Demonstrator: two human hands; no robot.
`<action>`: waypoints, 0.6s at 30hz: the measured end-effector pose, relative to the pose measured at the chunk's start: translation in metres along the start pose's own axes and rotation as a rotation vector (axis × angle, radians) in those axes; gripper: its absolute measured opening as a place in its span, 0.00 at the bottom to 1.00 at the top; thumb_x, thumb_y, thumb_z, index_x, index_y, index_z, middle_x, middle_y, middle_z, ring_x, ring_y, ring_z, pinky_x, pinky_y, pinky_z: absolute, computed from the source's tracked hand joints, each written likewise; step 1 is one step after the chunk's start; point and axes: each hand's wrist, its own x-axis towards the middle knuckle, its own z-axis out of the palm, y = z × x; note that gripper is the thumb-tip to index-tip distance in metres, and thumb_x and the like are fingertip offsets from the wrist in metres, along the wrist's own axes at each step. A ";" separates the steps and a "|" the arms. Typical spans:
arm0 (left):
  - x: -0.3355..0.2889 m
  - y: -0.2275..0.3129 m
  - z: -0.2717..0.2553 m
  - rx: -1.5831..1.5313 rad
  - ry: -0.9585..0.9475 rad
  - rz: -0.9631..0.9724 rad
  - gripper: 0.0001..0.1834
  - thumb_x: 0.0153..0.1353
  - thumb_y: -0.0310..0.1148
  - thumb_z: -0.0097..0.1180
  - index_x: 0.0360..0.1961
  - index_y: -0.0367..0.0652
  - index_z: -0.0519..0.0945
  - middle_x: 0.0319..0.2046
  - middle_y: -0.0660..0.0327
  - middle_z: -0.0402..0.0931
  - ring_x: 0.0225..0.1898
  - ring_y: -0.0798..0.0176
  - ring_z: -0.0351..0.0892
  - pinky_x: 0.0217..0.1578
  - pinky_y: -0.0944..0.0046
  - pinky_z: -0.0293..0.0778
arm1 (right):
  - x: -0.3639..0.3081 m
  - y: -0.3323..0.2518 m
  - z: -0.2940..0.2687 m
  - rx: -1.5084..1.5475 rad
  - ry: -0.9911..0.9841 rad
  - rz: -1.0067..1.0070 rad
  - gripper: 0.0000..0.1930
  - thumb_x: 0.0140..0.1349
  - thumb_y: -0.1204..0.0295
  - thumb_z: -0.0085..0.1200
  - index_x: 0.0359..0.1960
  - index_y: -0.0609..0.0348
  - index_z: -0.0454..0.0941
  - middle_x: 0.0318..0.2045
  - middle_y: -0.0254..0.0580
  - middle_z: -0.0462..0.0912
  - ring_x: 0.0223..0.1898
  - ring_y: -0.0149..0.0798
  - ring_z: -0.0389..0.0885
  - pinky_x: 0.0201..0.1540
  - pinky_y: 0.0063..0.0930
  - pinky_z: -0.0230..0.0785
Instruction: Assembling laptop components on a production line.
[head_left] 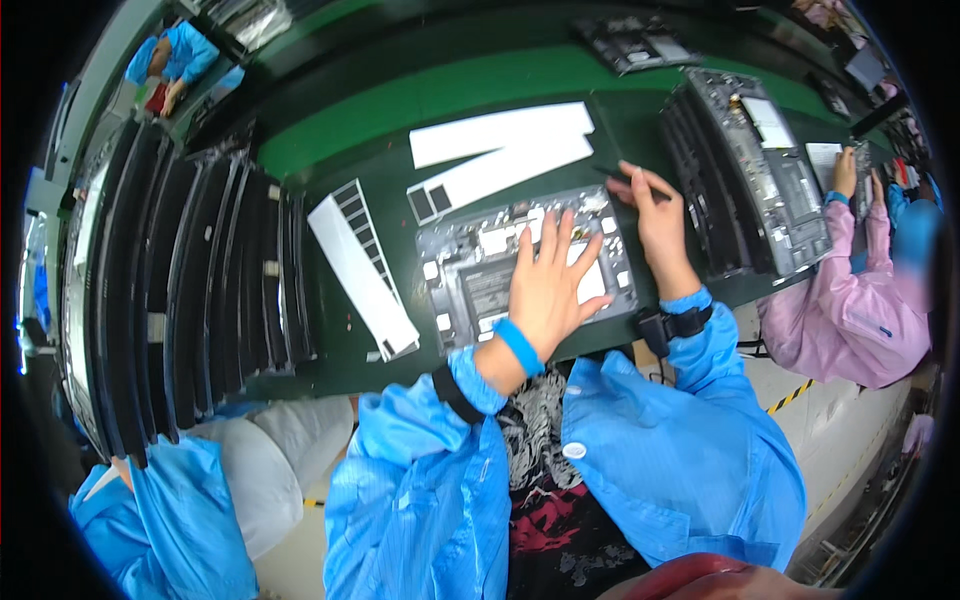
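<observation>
An opened laptop-like chassis (450,305) lies on the dark green bench, its battery and circuit boards exposed. Across its middle my left hand (545,290) rests flat, fingers spread, hiding part of the inside. My right hand (658,225) is at the chassis's upper right corner, its fingers closed around a thin black pen-like tool (612,174); the tool's exact kind is unclear. Just beyond the chassis lie two white label strips, one plain (480,138) and one with black squares (500,178). More white strips (352,265) with black pieces lie to the left.
A long row of similar dark chassis (185,280) stands on edge at the left. More are stacked at the right (775,180), and another chassis (640,45) lies at the back. People in pink (850,305) and blue (175,520) clothing are nearby on both sides.
</observation>
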 end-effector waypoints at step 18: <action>-0.096 -0.084 -0.060 -1.673 0.681 -0.462 0.30 0.62 0.27 0.50 0.66 0.39 0.61 0.71 0.54 0.49 0.68 0.53 0.57 0.65 0.53 0.54 | -0.013 -0.062 0.037 0.477 -0.006 0.031 0.25 0.61 0.82 0.54 0.61 0.67 0.65 0.60 0.51 0.68 0.63 0.40 0.66 0.63 0.29 0.61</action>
